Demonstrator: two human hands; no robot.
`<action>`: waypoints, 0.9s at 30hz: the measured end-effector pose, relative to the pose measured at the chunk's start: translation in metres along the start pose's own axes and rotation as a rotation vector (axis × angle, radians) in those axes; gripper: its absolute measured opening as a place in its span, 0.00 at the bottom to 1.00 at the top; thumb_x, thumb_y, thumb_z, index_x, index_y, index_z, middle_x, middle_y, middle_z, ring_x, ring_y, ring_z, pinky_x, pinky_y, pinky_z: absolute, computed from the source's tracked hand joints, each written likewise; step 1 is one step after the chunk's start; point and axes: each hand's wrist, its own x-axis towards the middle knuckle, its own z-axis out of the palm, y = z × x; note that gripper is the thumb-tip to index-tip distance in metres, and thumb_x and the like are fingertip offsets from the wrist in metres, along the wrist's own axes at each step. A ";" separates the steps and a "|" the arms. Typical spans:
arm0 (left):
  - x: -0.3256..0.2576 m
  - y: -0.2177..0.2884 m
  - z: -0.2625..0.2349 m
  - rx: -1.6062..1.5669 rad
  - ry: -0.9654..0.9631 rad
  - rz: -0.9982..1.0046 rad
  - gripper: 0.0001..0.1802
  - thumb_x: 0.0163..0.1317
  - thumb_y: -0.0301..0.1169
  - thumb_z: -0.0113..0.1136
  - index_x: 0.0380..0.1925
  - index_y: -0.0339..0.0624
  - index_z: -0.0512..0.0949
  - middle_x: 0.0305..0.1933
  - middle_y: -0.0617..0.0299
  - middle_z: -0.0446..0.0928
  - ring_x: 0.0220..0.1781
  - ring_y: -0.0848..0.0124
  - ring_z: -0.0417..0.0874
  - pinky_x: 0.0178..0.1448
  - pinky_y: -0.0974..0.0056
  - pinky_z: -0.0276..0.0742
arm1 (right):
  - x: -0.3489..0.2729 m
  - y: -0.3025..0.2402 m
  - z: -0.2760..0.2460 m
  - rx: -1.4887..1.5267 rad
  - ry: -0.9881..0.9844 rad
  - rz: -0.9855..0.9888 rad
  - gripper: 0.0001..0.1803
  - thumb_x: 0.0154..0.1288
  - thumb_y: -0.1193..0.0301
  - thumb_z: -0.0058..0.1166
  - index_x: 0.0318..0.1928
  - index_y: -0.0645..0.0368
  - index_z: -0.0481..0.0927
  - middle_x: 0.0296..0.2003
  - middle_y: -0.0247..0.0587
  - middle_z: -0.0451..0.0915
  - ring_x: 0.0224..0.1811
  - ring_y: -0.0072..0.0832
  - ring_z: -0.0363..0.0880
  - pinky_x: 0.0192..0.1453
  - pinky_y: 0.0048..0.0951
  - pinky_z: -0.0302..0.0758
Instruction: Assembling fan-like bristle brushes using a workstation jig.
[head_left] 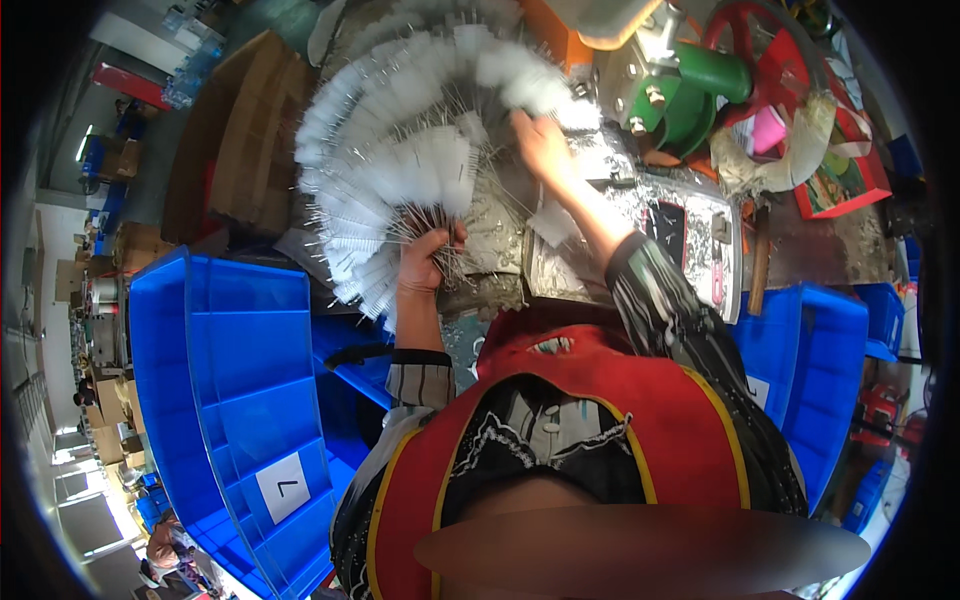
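Note:
My left hand [428,258] is closed around a bunch of thin wire stems, which belong to a fan of white bristle brushes [420,170] spreading above the fist. Around that bunch lies a wide ring of many more white wire-stemmed brushes [350,110], their wire ends pointing in and out. At the right end of this ring is my right hand [543,145], arm stretched forward. Its fingers are drawn together against the bristles; what they pinch, if anything, is too small to make out.
A green machine [690,85] with bolts and a red wheel stands at the far right. Beside my right forearm is a metal tray [715,240] with small tools. Blue bins [255,330] flank me on both sides. Cardboard [265,150] stands at the left.

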 end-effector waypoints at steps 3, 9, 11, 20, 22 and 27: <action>-0.006 0.003 0.005 -0.028 -0.020 -0.004 0.19 0.43 0.24 0.52 0.39 0.32 0.69 0.27 0.51 0.75 0.26 0.65 0.77 0.30 0.67 0.76 | 0.038 0.009 0.037 -0.062 0.052 -0.187 0.24 0.59 0.59 0.39 0.24 0.72 0.73 0.22 0.63 0.71 0.29 0.47 0.75 0.37 0.41 0.67; -0.022 0.005 0.031 -0.017 0.002 -0.089 0.20 0.42 0.21 0.54 0.40 0.34 0.69 0.29 0.52 0.76 0.29 0.64 0.79 0.31 0.65 0.78 | 0.145 0.052 0.044 -0.883 -0.159 -0.717 0.15 0.53 0.65 0.45 0.23 0.65 0.78 0.28 0.52 0.78 0.32 0.37 0.78 0.39 0.35 0.74; -0.029 0.000 0.045 -0.040 0.002 -0.067 0.20 0.41 0.20 0.54 0.40 0.34 0.70 0.28 0.53 0.76 0.28 0.65 0.79 0.31 0.65 0.77 | 0.141 0.037 0.042 -0.892 -0.408 -0.581 0.15 0.54 0.69 0.40 0.27 0.66 0.77 0.29 0.52 0.78 0.29 0.39 0.79 0.34 0.36 0.76; -0.031 0.001 0.068 -0.056 -0.115 0.006 0.19 0.40 0.19 0.54 0.38 0.38 0.70 0.26 0.56 0.75 0.25 0.69 0.76 0.27 0.68 0.74 | 0.007 -0.010 -0.032 -0.040 -0.327 0.034 0.22 0.59 0.60 0.42 0.19 0.66 0.74 0.14 0.39 0.74 0.15 0.24 0.73 0.17 0.27 0.70; -0.031 0.001 0.076 -0.028 -0.164 0.029 0.19 0.40 0.19 0.54 0.37 0.37 0.70 0.26 0.56 0.75 0.24 0.70 0.75 0.27 0.69 0.73 | -0.031 -0.003 -0.051 0.159 -0.290 0.069 0.20 0.59 0.61 0.43 0.20 0.64 0.74 0.13 0.37 0.74 0.14 0.22 0.71 0.19 0.25 0.69; -0.029 0.003 0.095 0.062 -0.259 -0.028 0.16 0.40 0.20 0.55 0.35 0.35 0.71 0.25 0.56 0.74 0.23 0.70 0.75 0.28 0.68 0.73 | -0.100 0.019 -0.100 -0.177 -0.208 -0.348 0.07 0.56 0.74 0.47 0.25 0.65 0.73 0.19 0.38 0.73 0.18 0.20 0.69 0.23 0.24 0.67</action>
